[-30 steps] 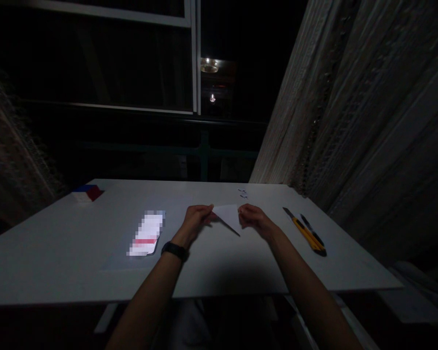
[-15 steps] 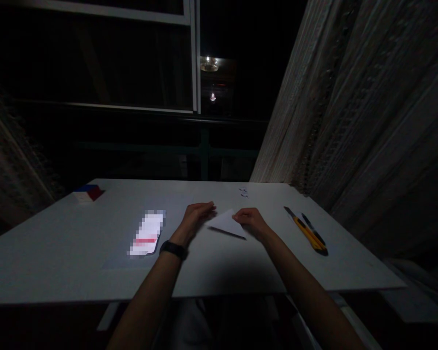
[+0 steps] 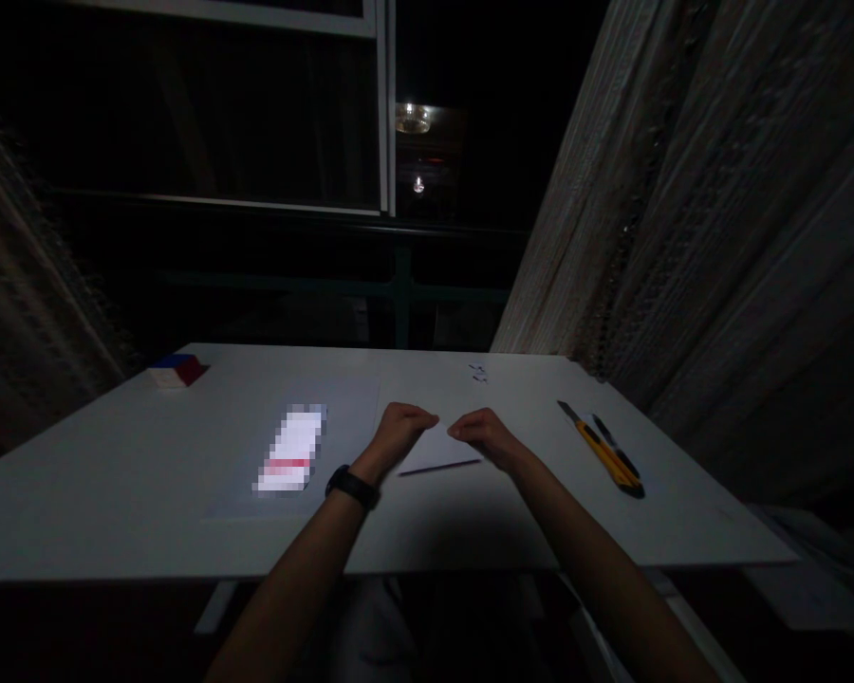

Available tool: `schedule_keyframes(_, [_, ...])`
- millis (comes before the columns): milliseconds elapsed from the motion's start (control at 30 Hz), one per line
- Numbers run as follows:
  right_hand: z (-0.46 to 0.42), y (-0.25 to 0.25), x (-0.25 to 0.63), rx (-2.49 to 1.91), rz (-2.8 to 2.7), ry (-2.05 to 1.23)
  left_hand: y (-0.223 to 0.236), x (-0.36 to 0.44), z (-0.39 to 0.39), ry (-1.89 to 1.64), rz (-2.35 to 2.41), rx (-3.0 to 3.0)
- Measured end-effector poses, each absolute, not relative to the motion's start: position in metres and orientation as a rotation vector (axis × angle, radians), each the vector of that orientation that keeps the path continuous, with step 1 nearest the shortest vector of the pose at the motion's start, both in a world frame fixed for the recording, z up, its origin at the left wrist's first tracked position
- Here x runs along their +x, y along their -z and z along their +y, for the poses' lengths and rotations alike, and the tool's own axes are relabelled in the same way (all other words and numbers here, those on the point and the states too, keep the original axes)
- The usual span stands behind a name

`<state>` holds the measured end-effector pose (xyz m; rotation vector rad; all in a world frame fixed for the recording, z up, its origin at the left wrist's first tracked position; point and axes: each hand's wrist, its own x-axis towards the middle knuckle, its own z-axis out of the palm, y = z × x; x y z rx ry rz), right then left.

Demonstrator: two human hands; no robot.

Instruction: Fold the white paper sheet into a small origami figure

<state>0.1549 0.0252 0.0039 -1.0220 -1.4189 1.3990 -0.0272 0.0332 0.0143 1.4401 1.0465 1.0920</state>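
A small folded sheet of white paper [image 3: 439, 450] is held just over the table, its straight edge toward me with a dark line of shadow along it. My left hand [image 3: 402, 432], with a black watch [image 3: 352, 486] on the wrist, pinches the paper near its upper corner. My right hand [image 3: 485, 434] pinches it on the other side of that corner, fingers curled. The two sets of fingertips are close together. The paper's upper corner is partly hidden by the fingers.
On the white table [image 3: 256, 550], a lit phone [image 3: 291, 451] lies on a paper sheet [image 3: 356, 403] at left. A red, white and blue block [image 3: 176, 371] is at far left. A yellow utility knife [image 3: 604, 453] and a pen [image 3: 616, 446] lie right. Small dark marks [image 3: 478, 374] show behind my hands.
The paper has turned so its long edge faces me. My left hand let go of it, then came back to pinch it near the top; my right hand shifted its hold.
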Motion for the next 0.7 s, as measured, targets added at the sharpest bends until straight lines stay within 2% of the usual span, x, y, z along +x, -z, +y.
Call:
schedule_keyframes(300, [0.021, -0.014, 0.16, -1.0, -1.423, -1.451, -0.019, -0.035, 0.039, -1.206, 1.061, 1.254])
schedule_keyframes(533, [0.025, -0.016, 0.182, -1.018, -1.475, -1.497, -0.013, -0.044, 0.05, -1.283, 1.193, 1.396])
schedule_keyframes(700, [0.028, -0.016, 0.188, -1.042, -1.341, -1.273, -0.009, -0.042, 0.051, -1.269, 1.316, 1.615])
